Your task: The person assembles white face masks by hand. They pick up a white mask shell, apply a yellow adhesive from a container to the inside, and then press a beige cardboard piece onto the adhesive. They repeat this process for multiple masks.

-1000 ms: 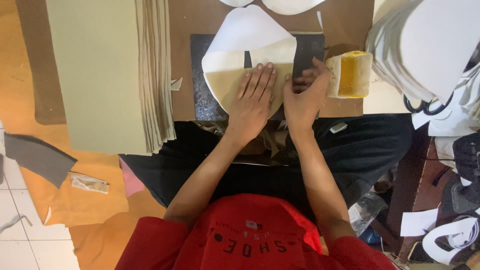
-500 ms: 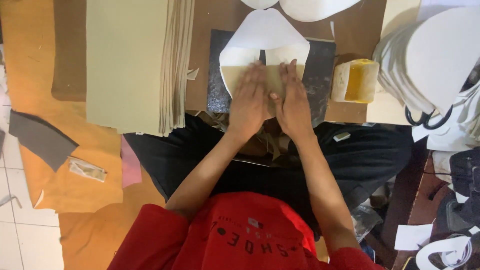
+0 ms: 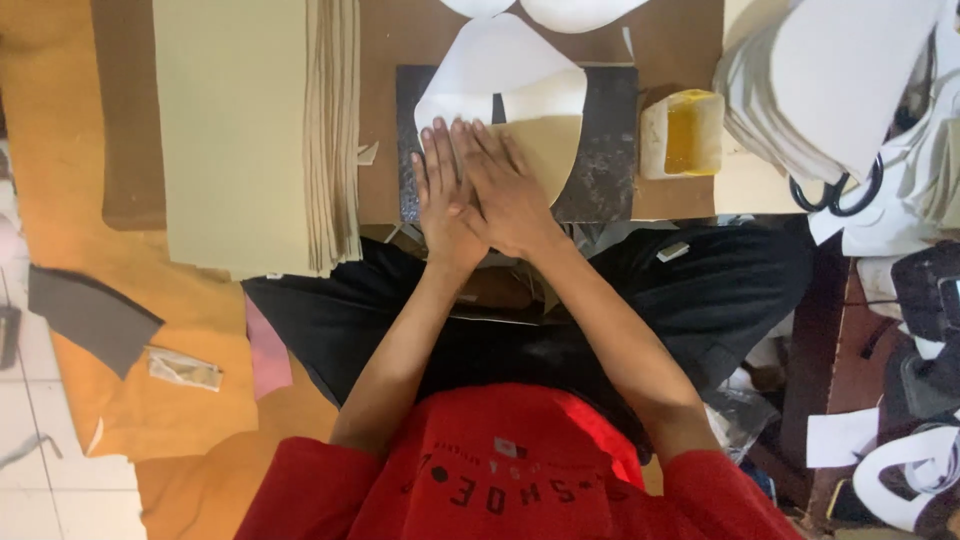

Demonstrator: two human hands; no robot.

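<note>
The curved tan sheet piece (image 3: 545, 150) lies on the dark square work slab (image 3: 610, 130) at the middle of the brown tabletop (image 3: 385, 110), with a curved white sheet piece (image 3: 500, 70) overlapping its far edge. Both hands lie flat on the tan piece, fingers straight and close together: the left hand (image 3: 440, 195) rests near its left edge, and the right hand (image 3: 505, 190) lies partly across the left, pointing toward the upper left. Half a second ago the hands sat side by side on the middle of the piece; now they are further left and overlap (a smoothing stroke across the surface, it seems), so the pressing appears to be moving over toward that edge.

Just right of the slab stands a small pale open tub of yellow paste (image 3: 685, 135), which a second ago was near the right hand and now sits apart from it. Left of the slab lies a stack of pale green sheets (image 3: 240, 130). At the far right, a pile of white cut pieces (image 3: 830, 80) and black-handled scissors (image 3: 835, 195). No labels or signs can be made out on the tabletop.
</note>
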